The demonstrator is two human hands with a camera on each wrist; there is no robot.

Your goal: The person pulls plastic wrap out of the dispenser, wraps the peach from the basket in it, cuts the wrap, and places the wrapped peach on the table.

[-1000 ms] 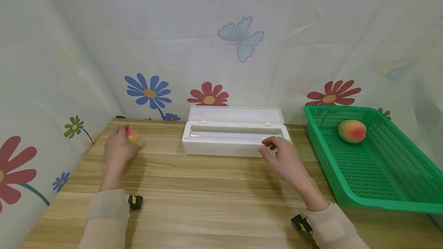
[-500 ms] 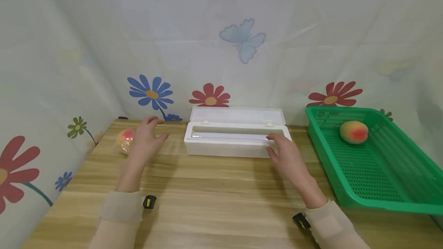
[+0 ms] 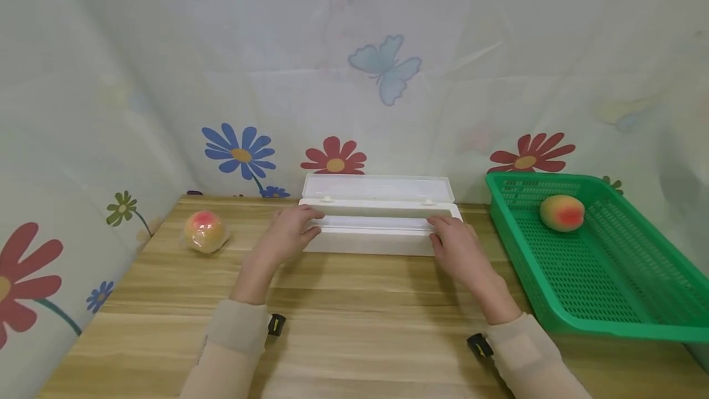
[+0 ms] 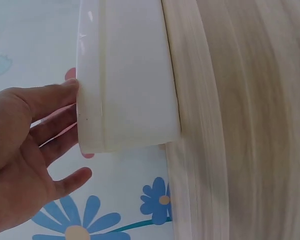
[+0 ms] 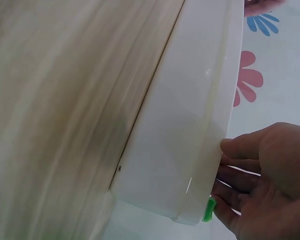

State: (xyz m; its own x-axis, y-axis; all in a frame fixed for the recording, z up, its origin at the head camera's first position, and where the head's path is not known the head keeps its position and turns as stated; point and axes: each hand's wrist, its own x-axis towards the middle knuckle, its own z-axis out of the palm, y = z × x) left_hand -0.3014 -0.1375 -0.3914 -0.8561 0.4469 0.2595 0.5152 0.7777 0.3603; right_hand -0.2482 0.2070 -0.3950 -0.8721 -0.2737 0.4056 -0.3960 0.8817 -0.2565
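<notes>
At frame centre, left hand (image 3: 284, 236), off wrapped peach (image 3: 205, 231), joins right hand (image 3: 458, 248): work now at film dispenser (image 3: 371, 242); both half-curled, hold unclear.

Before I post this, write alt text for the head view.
A person's left hand and right hand are at opposite ends of an open white box on a wooden table. Left of it sits a plastic-wrapped fruit; a green basket on the right holds a second fruit.
</notes>
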